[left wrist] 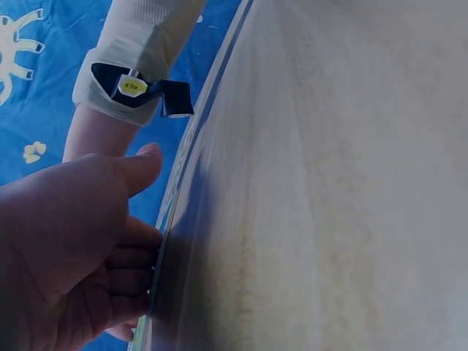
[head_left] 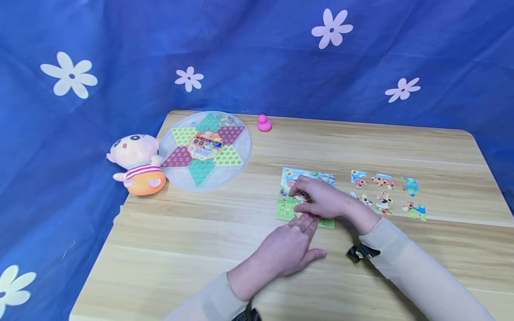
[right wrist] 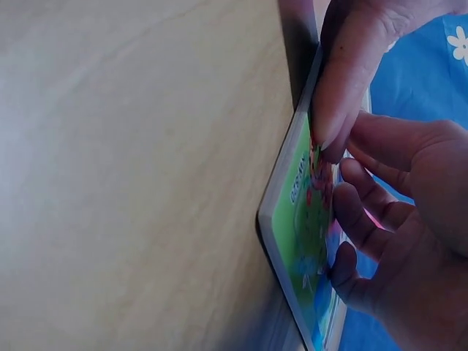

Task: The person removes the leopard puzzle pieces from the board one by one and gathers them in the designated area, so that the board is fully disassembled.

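Note:
A colourful jigsaw board (head_left: 284, 207) with a green and blue picture lies flat on the wooden table. Over its lower edge my left hand (head_left: 287, 245) extends its straight fingers, the tips touching the board and the thumb spread out on the table. My right hand (head_left: 323, 198) arches above the picture, bent fingertips touching its surface. In the right wrist view, the board's thick edge (right wrist: 274, 197) shows and no piece is visible between the right thumb and fingers (right wrist: 358, 219). The right hand hides much of the picture.
Several loose puzzle pieces (head_left: 384, 202) lie in two rows right of the board. A round Chinese checkers board (head_left: 237, 171) sits at the back left, beside a plush doll (head_left: 144, 167). A small pink duck-shaped toy (head_left: 264, 124) stands near the back edge.

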`<state>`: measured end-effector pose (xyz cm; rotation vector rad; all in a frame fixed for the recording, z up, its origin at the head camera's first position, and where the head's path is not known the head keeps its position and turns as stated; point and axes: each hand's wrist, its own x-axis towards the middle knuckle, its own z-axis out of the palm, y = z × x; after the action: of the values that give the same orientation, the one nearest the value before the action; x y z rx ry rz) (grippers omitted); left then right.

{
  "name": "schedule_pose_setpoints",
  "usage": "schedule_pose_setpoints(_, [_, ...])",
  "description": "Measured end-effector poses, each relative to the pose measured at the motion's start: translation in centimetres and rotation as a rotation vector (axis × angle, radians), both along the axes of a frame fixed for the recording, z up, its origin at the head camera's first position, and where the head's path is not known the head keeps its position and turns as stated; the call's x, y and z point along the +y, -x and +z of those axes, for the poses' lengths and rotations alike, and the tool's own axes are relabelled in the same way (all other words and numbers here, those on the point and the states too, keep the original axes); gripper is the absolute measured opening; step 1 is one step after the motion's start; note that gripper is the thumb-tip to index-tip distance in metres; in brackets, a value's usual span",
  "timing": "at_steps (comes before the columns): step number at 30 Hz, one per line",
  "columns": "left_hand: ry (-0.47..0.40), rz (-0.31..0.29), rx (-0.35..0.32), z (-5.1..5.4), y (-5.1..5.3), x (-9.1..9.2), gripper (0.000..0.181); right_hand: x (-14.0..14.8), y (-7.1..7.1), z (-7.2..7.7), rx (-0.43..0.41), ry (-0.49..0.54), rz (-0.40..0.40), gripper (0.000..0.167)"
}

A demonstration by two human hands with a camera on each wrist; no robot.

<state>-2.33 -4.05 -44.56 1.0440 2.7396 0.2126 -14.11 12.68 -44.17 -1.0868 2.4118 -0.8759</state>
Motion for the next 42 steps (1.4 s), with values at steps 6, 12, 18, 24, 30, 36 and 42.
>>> schedule_pose_setpoints(6, [-0.003, -0.002, 0.006, 0.1, 0.0, 0.1, 0.081, 0.0, -0.2, -0.1, -0.001, 0.011, -0.001, 0.029])
schedule_pose_setpoints(12, [0.018, -0.026, 0.039, 0.1, 0.1, 0.1, 0.081, 0.2, -0.1, -0.3, -0.014, 0.023, -0.024, 0.030])
schedule_pose_setpoints(18, [0.012, -0.058, 0.140, 0.4, -0.4, -1.0, 0.074, 0.0, -0.1, -0.6, -0.008, 0.030, -0.042, 0.033])
schedule_pose_setpoints(24, [-0.058, 0.078, 0.270, 0.5, -0.8, -3.2, 0.062, -0.1, 0.1, -0.7, -0.010, 0.031, -0.048, 0.033])
schedule_pose_setpoints(30, [-0.090, 0.241, 0.246, -0.1, -0.6, -4.0, 0.071, -0.1, 0.2, -0.7, -0.014, 0.021, -0.048, 0.031])
schedule_pose_setpoints(36, [-0.062, 0.309, 0.197, -0.5, -0.3, -3.8, 0.087, -0.3, 0.2, -0.8, -0.001, 0.018, -0.037, 0.030])
schedule_pose_setpoints(42, [-0.075, 0.330, 0.138, -0.4, -0.4, -3.7, 0.092, -0.2, 0.2, -0.8, 0.002, 0.014, -0.041, 0.031])
